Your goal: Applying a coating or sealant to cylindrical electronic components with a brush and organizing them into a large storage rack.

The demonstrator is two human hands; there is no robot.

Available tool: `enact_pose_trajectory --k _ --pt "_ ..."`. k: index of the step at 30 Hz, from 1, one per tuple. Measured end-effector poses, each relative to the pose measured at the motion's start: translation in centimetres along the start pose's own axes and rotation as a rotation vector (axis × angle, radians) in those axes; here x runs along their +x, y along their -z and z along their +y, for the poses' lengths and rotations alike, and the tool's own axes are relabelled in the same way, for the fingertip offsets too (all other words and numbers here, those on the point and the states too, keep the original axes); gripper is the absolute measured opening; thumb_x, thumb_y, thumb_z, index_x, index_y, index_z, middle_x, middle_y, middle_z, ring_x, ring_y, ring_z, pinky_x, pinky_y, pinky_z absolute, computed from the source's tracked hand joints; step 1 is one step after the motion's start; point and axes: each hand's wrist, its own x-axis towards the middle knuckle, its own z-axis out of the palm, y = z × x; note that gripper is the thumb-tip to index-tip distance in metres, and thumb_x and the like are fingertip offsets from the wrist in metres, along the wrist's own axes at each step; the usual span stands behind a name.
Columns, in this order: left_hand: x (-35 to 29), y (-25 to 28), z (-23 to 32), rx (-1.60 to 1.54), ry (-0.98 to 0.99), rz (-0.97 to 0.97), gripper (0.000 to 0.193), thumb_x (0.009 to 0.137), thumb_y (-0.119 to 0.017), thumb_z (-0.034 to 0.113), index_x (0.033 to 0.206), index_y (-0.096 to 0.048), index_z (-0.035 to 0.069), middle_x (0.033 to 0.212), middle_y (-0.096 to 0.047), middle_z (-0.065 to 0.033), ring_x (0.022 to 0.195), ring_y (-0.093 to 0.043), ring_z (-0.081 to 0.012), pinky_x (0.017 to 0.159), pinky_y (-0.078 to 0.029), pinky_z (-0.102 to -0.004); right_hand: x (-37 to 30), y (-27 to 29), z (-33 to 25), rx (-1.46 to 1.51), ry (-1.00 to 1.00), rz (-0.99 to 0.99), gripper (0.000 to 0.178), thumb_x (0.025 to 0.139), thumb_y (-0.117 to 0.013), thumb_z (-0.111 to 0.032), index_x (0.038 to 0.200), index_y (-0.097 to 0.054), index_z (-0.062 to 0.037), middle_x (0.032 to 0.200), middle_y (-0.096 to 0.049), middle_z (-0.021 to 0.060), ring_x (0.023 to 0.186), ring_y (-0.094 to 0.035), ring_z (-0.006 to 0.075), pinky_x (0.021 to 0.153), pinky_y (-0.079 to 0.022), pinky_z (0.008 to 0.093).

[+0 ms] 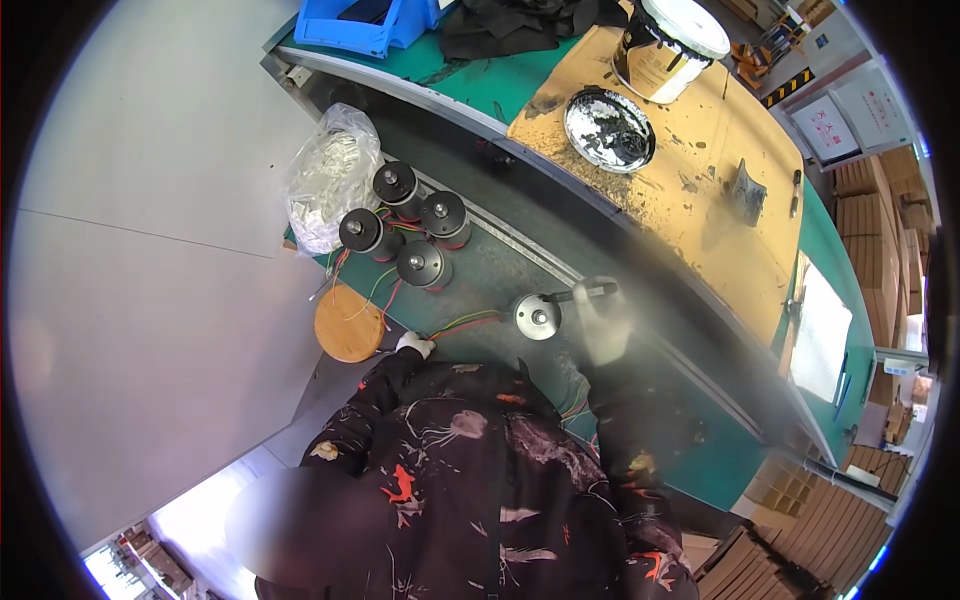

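Note:
On the green bench top stands a motor with a bare silver end face and a short shaft. Red, yellow and green wires run from it to the left. My left hand, in a white glove, is closed on the ends of those wires. My right hand, gloved and blurred by motion, is closed round a dark slim tool. That tool reaches to the upper right rim of the motor; its exact kind is unclear. Several black-topped motors with wires stand to the left.
A clear bag of whitish pieces and a round wooden disc lie left. Along the raised shelf are a blue bin, black cloth, stained cardboard, a paint-smeared lid and a bucket.

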Motion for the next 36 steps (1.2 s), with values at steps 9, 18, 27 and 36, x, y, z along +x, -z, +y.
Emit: enact_pose_trajectory --k 9,18,27,36 --pt "0.1 -0.3 -0.5 0.032 -0.019 0.011 0.04 0.069 -0.073 0.036 0.098 -0.074 0.009 0.101 -0.07 -0.0179 0.097 -0.067 -0.0318 0.087 -0.053 -0.0394 -0.9 -1.5 2.1 0.12 -0.136 0.035 0.011 0.085 -0.07 -0.011 0.086 -0.063 -0.0028 0.061 -0.056 -0.0038 0.052 -0.047 0.002 0.049 -0.038 0.0213" --pt "-0.2 -0.1 0.2 0.018 -0.019 -0.011 0.038 0.07 -0.072 0.035 0.098 -0.074 0.009 0.1 -0.07 -0.0184 0.098 -0.067 -0.0322 0.087 -0.052 -0.0394 -1.0 -1.2 2.7 0.02 -0.207 -0.052 0.017 0.085 -0.072 -0.013 0.096 -0.065 -0.0021 0.079 -0.066 0.0044 0.07 -0.061 0.0111 0.066 -0.049 0.028" --pt "-1.1 0.8 0.8 0.22 -0.132 0.005 0.047 0.073 -0.069 0.04 0.109 -0.07 0.01 0.108 -0.068 -0.0169 0.105 -0.064 -0.0333 0.091 -0.05 -0.0426 -1.3 -1.1 1.9 0.076 -0.073 0.167 0.014 0.086 -0.072 -0.014 0.091 -0.065 -0.0018 0.069 -0.062 -0.0015 0.057 -0.052 0.003 0.053 -0.043 0.0196" --pt "-15.4 5.2 20.1 -0.018 -0.894 0.216 0.083 0.061 -0.083 0.037 0.129 -0.047 0.007 0.119 -0.052 -0.0186 0.111 -0.054 -0.0364 0.093 -0.046 -0.047 -5.3 5.1 1.6 0.344 -0.373 0.626 0.017 0.092 -0.066 -0.018 0.089 -0.061 -0.0024 0.068 -0.063 0.0035 0.052 -0.055 0.0075 0.047 -0.038 0.0207"
